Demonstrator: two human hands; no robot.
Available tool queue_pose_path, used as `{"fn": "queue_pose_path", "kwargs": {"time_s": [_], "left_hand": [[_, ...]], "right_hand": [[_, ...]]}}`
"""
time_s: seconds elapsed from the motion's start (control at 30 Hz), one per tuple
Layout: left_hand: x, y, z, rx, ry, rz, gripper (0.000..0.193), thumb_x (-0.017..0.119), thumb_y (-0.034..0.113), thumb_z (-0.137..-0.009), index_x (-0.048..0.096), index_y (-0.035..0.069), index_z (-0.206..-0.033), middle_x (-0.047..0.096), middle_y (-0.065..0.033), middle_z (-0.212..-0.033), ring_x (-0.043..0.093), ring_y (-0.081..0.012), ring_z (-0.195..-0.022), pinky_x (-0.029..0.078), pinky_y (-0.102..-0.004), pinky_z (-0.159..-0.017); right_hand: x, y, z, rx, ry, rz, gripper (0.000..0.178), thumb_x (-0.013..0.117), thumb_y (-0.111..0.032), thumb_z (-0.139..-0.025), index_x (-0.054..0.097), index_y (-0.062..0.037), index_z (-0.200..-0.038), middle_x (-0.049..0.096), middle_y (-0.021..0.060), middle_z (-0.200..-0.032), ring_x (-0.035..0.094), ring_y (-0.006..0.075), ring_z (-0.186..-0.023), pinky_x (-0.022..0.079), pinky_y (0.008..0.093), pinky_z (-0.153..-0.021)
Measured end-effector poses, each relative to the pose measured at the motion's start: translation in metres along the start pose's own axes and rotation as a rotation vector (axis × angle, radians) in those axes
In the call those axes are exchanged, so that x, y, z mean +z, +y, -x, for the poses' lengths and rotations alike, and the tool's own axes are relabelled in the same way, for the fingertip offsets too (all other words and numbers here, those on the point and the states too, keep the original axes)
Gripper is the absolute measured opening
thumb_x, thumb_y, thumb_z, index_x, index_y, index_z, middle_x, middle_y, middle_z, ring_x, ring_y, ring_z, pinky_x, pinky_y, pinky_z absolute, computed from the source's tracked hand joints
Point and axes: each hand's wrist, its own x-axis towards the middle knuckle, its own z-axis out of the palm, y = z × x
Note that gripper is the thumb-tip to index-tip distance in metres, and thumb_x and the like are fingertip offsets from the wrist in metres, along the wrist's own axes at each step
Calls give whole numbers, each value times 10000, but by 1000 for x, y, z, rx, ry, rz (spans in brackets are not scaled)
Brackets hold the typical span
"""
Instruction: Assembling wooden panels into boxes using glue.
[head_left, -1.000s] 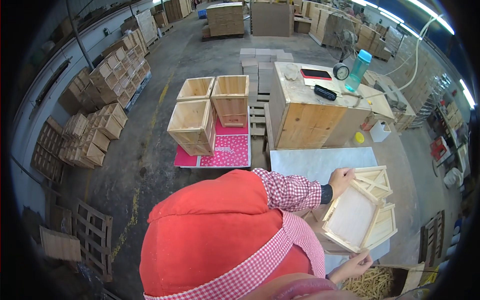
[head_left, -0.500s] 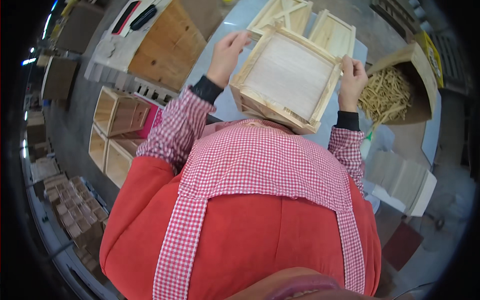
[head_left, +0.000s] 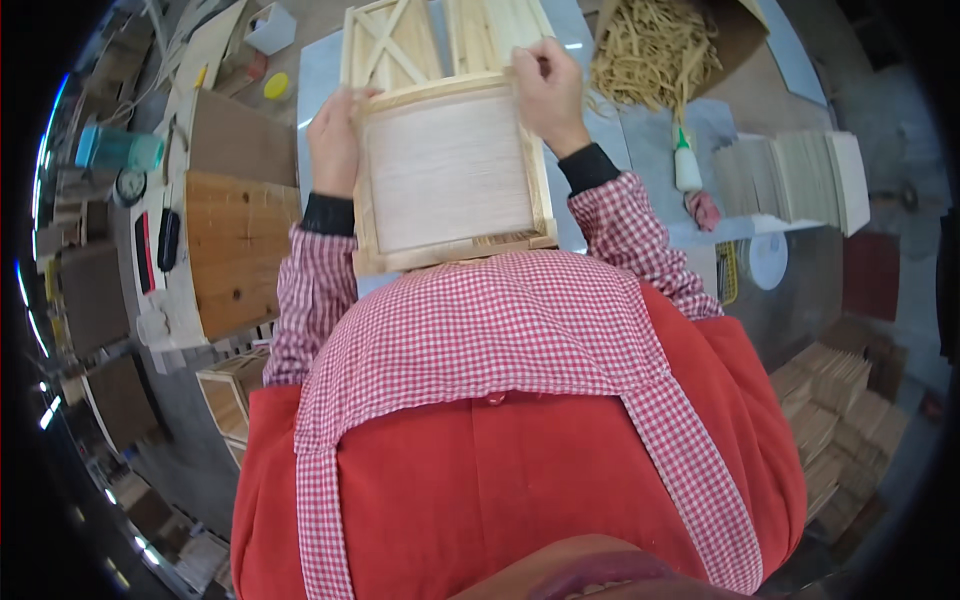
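A pale wooden crate (head_left: 450,165) with a framed rim and a thin whitish panel set inside it is tilted against my apron. My left hand (head_left: 335,145) is closed at its upper left corner, fingertips slightly blurred along the edge. At the upper right corner my right hand (head_left: 550,95) is curled into a pinch; what lies between its fingers is hidden. Just beyond the crate lie a wooden piece with crossed slats (head_left: 390,45) and a plain slatted wooden piece (head_left: 497,32).
Tan rubber bands (head_left: 655,55) fill a cardboard box at the far right. Nearer are a green-tipped white bottle (head_left: 687,165), a crumpled pink cloth (head_left: 703,210) and a stack of thin panels (head_left: 790,180). A wooden cabinet (head_left: 240,250) stands left; wooden boxes (head_left: 228,395) are below it.
The view has swung right. The crate now sits squarer to my body and looks less tilted sideways. Both hands remain at its upper corners, the right one now more tightly curled.
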Motion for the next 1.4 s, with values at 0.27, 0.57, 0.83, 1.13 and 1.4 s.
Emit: {"fn": "queue_pose_path", "kwargs": {"time_s": [0.27, 0.57, 0.83, 1.13, 1.4], "left_hand": [[-11, -9, -4, 60, 46, -284, 323, 421, 205, -975, 669, 6, -923, 670, -74, -878, 580, -146, -873, 426, -264, -837], [-9, -23, 3, 116, 85, -519, 311, 385, 189, -964, 632, 11, -903, 602, -48, -855, 527, -133, -868, 413, -282, -827], [-5, -8, 16, 43, 147, -212, 378, 372, 258, -1007, 631, 6, -897, 604, -44, -867, 520, -134, -860, 405, -292, -865], [-2, -32, -5, 100, 178, -156, 369, 391, 262, -989, 617, -2, -866, 624, -66, -829, 541, -145, -823, 432, -307, -824], [3, -14, 5, 171, 229, -581, 262, 489, 254, -907, 621, 39, -979, 616, -163, -1058, 564, -312, -1028, 424, -376, -898]], "right_hand": [[-3, 3, -6, -10, -101, -76, 145, 526, -124, -922, 581, -5, -860, 568, 27, -736, 513, 105, -698, 423, 247, -636], [-115, 264, 44, 31, -560, 944, 490, 675, -225, -746, 542, 24, -1146, 573, 247, -1114, 490, 405, -1127, 363, 467, -1000], [-109, 234, 41, 282, -766, 1110, 186, 589, -123, -784, 632, -60, -953, 626, 154, -1039, 548, 351, -1045, 434, 442, -902], [-129, 254, 45, 295, -919, 1069, 187, 603, -164, -736, 660, -30, -855, 674, 188, -848, 633, 363, -808, 491, 455, -754], [-162, 125, -68, 161, -398, 269, 55, 523, -42, -830, 533, 12, -836, 579, 135, -641, 543, 241, -570, 478, 343, -598]]}}
